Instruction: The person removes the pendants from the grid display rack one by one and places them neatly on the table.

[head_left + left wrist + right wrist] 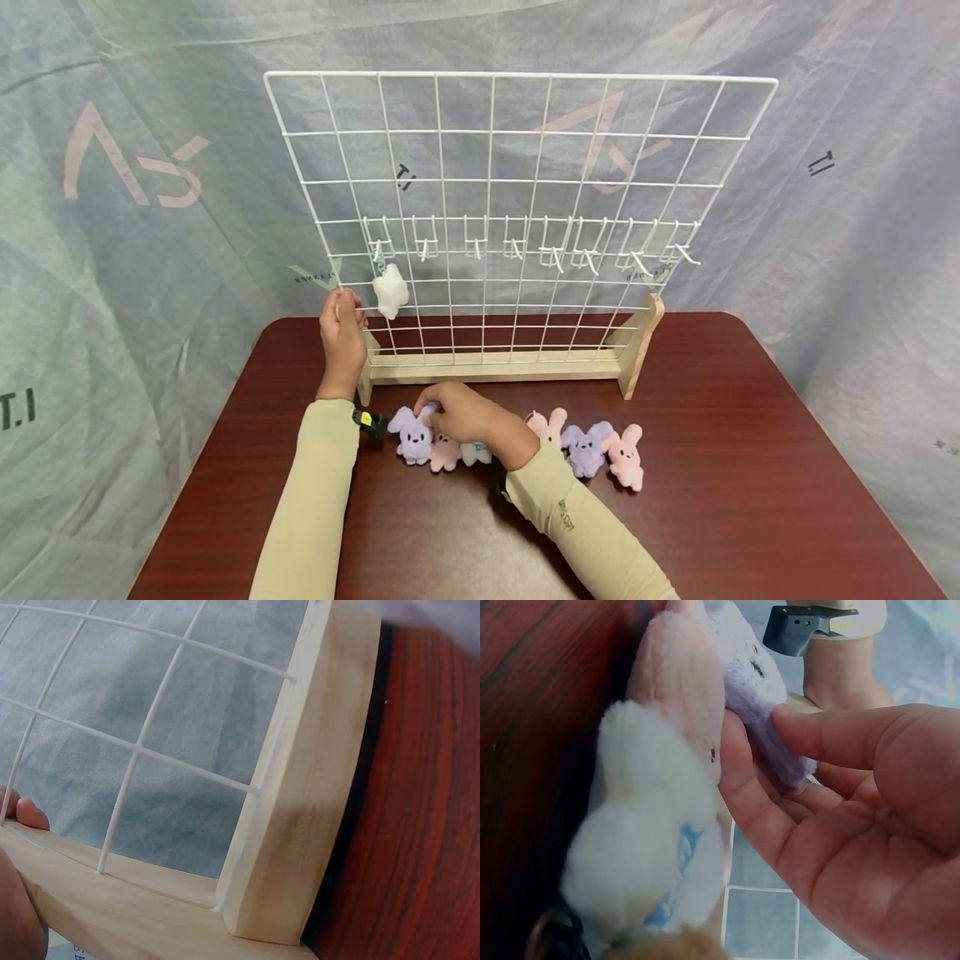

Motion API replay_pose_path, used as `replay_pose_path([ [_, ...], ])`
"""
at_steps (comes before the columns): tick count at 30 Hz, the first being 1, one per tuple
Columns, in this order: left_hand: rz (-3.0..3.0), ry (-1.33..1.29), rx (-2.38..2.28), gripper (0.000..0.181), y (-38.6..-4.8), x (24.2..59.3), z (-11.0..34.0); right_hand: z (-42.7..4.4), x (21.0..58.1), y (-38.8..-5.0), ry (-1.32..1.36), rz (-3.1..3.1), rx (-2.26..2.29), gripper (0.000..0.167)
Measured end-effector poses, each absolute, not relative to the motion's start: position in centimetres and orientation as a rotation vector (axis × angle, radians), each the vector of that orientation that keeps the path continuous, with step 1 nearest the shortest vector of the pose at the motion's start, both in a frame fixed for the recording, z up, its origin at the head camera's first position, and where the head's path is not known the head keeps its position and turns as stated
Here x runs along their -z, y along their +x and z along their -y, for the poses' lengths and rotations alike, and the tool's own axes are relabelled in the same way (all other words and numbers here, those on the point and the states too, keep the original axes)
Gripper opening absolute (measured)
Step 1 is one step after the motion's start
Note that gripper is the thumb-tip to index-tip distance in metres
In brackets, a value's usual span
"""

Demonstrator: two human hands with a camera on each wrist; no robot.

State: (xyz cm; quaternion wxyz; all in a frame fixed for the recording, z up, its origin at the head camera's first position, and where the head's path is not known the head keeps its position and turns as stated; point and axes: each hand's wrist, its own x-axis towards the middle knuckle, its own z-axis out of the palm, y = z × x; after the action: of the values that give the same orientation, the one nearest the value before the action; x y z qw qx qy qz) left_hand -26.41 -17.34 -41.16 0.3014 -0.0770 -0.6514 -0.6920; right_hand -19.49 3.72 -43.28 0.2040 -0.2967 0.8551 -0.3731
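Observation:
My left hand [343, 337] grips the left edge of a white wire grid rack [465, 283], at its wooden upright [300, 787]. In the left wrist view, fingertips [31, 814] show behind the frame. My right hand [465, 412] pinches an ear of a purple bunny plush [415, 440] on the table; the right wrist view shows the thumb on the ear [795, 754] with fingers behind it. Beside it lie a pink plush [445, 455] and a white plush [641, 802] with a blue patch, both partly hidden by the hand in the head view.
A white plush [391, 292] hangs from the leftmost hook. Several other white hooks [555, 254] line the grid to its right. On the table [720, 433], right of my forearm, lie a pink bunny [551, 427], a purple bunny [587, 450] and another pink bunny [626, 458].

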Motion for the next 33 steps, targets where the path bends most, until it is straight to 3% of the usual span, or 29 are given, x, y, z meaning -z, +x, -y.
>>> replay_pose_path([
  [10,1.742,-0.180,1.827,0.041,-26.31,41.15,17.27,-3.95,43.42,-19.56,-0.876,-2.481,0.922,0.025],
  [19,1.731,-0.201,1.817,0.037,-26.43,41.30,17.21,-4.27,43.56,-19.86,-0.874,-2.457,0.926,0.048],
  [27,1.731,-0.191,1.816,0.041,-26.39,41.26,17.17,-4.11,43.66,-19.61,-0.920,-2.515,0.894,0.026],
  [33,1.712,-0.195,1.839,0.030,-26.46,41.26,17.21,-3.66,43.55,-19.43,-0.961,-2.562,0.891,0.031],
])
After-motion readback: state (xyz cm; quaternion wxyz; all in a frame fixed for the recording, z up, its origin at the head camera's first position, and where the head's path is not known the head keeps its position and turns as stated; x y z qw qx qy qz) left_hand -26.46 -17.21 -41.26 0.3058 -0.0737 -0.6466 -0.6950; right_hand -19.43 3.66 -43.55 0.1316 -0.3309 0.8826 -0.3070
